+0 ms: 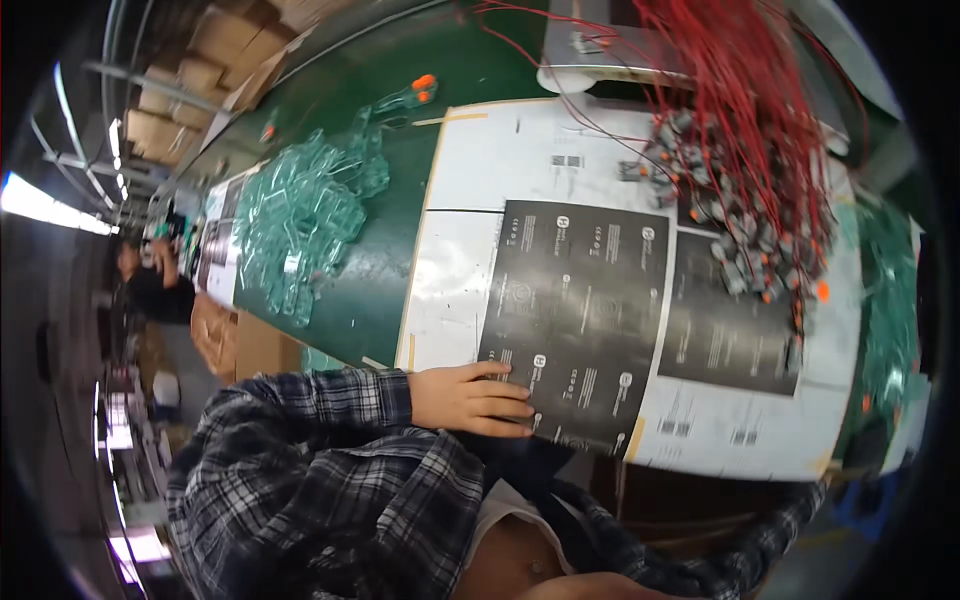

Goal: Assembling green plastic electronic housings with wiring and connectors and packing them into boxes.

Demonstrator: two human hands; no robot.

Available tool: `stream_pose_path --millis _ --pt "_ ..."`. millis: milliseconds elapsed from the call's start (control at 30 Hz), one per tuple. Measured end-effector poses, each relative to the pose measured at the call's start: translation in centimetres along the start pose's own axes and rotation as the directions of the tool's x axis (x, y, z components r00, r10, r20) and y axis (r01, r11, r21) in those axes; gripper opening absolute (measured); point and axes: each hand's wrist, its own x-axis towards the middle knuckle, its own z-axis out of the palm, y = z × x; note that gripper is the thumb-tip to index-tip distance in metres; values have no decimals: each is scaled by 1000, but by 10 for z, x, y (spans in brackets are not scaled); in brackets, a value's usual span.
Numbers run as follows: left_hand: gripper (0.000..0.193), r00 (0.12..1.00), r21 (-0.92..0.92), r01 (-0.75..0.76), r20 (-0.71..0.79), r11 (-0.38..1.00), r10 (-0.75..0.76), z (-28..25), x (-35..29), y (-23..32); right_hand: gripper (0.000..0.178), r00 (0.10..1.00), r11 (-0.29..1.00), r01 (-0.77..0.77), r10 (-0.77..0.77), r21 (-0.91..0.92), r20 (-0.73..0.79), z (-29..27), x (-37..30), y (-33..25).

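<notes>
My left hand (472,400) lies flat near the table's front edge, fingers stretched out over a black printed sheet (575,300). Nothing is in it. My right arm, in a plaid sleeve (765,545), reaches toward the right front corner of the table; the hand itself cannot be seen. Beyond the black sheet, to the right, a bundle of red wires (735,100) ends in a heap of small grey connectors (745,265) with orange parts. White sheeting (455,290) lies under the black sheets.
Clear greenish plastic pieces (310,215) are heaped on the green tabletop (385,270) at left. More greenish plastic (888,290) lies along the right edge. A cardboard box (265,347) stands beside the table at left. Another person (158,285) is farther off at left.
</notes>
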Motion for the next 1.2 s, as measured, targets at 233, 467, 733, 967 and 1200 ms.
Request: stream_pose_path --millis 233,467,733,967,1200 --pt "42 994 42 -3 110 999 -2 -1 5 -5 35 996 993 84 -86 77 16 37 47 -3" --pt "43 1000 -63 14 -7 998 -15 0 0 -1 38 991 977 133 -135 167 1 32 61 5" --pt "24 852 335 506 -53 795 -520 -107 13 -131 41 967 828 232 -252 510 -31 3 49 67" --pt "83 -35 363 930 -76 -60 -997 -129 -94 -375 40 922 573 385 -263 723 -283 -122 -96 88" --pt "71 154 603 785 36 144 -987 -125 -36 -401 28 744 637 618 -284 460 -605 -307 -257 100"
